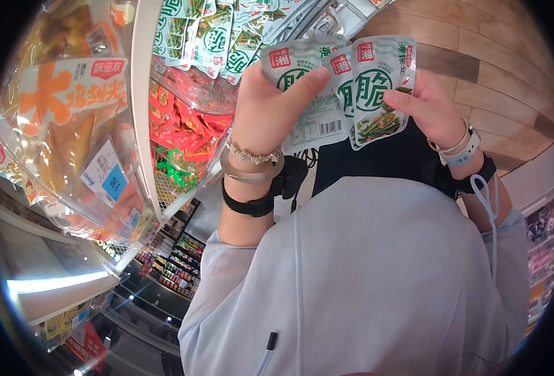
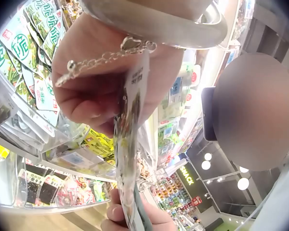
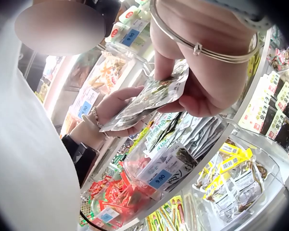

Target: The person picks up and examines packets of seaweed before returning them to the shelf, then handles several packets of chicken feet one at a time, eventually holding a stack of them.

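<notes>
In the head view my left hand (image 1: 267, 116) pinches a pale green-and-white snack packet (image 1: 321, 116), its thumb across the front and a barcode low on it. My right hand (image 1: 435, 111) grips a similar packet (image 1: 377, 119), thumb on the front, with green vegetables pictured near its bottom. Between them shows part of another such packet (image 1: 341, 67), overlapped on both sides. The packets fan out side by side at chest height. In the left wrist view a glossy packet (image 2: 127, 139) stands nearly edge-on below my palm. The right wrist view shows a packet (image 3: 144, 100) tilted between both hands.
A bin of matching packets (image 1: 214, 37) lies beyond my left hand, with red-wrapped snacks (image 1: 186, 122) nearer. Large orange-lettered bags (image 1: 70, 94) fill the left side. Yellow-topped packets (image 3: 229, 166) sit in a clear bin. Wood-look floor (image 1: 477, 50) lies at the upper right.
</notes>
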Demonstrator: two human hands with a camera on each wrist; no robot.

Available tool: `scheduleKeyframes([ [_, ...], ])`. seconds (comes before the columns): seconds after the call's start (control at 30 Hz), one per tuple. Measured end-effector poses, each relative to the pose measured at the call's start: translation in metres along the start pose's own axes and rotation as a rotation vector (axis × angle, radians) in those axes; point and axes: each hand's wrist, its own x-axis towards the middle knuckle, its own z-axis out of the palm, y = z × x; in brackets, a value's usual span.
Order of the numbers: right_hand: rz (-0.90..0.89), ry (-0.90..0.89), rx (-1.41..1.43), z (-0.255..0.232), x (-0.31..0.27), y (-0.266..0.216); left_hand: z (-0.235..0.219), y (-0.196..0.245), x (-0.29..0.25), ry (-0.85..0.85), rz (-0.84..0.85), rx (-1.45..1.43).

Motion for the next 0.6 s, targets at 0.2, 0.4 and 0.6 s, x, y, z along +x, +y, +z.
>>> scheduleKeyframes([
  [0.2,0.010,0.024,-0.009,0.007,0.000,-0.001,-0.001,-0.001,-0.002,0.007,0.045,0.065],
  [0.4,0.001,-0.006,-0.007,0.013,-0.004,-0.004,-0.003,-0.014,0.003,0.144,0.021,-0.067],
  [0.6,-0.231,0.140,-0.051,0.020,0.000,0.014,-0.008,-0.024,0.007,0.166,-0.029,-0.064],
])
